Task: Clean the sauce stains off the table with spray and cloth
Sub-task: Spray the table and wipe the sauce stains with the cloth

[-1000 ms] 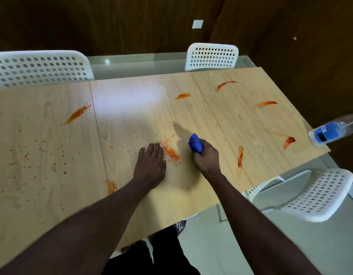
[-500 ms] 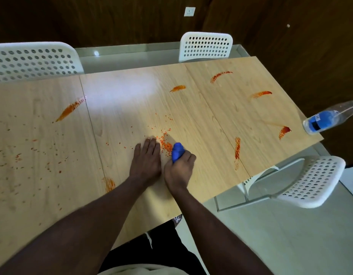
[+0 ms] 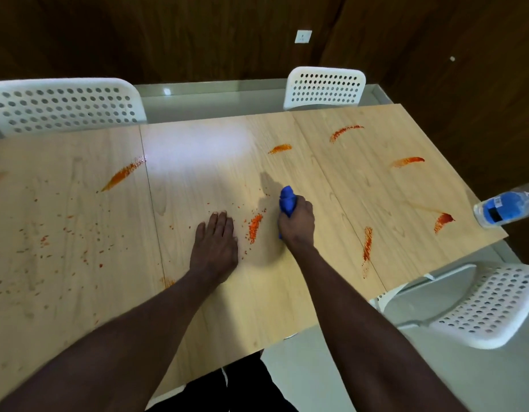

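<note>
Gripping cloth (image 3: 287,200), right hand (image 3: 297,226) (left hand (image 3: 214,246) flat)

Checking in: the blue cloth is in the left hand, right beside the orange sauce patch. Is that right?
No. The head view shows the blue cloth gripped in the right hand, not the left; the left hand lies flat on the table. The cloth is beside the orange sauce patch.
</note>
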